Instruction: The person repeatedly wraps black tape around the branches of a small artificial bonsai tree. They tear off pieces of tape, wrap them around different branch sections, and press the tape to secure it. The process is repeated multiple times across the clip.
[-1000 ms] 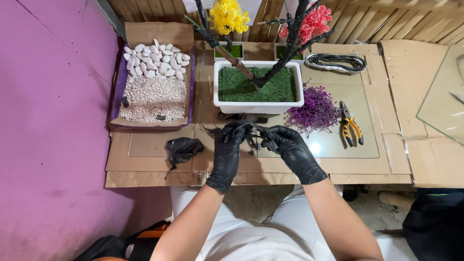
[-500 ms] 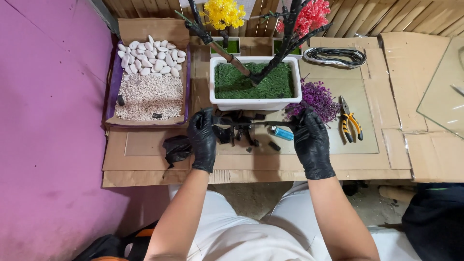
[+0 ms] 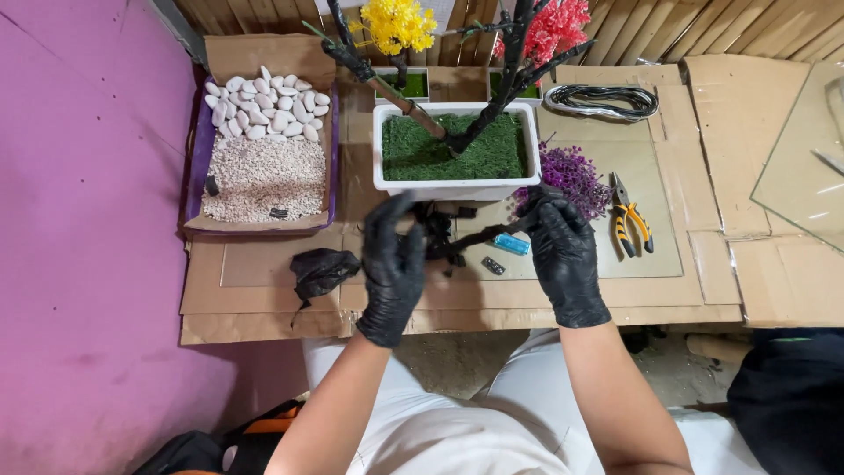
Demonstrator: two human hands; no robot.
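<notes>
I hold a black-wrapped twig (image 3: 479, 239) between both gloved hands — left hand (image 3: 393, 264) and right hand (image 3: 563, 255), fingers closed on its ends — just before the white planter (image 3: 453, 186); wrapping seems underway, so next needs steady tension.

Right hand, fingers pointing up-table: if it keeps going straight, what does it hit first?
Most likely the purple flower cluster, lying just past the right hand, which grips one end of a black branch. The white planter sits slightly left of that line. Depth is unclear from above.
</notes>
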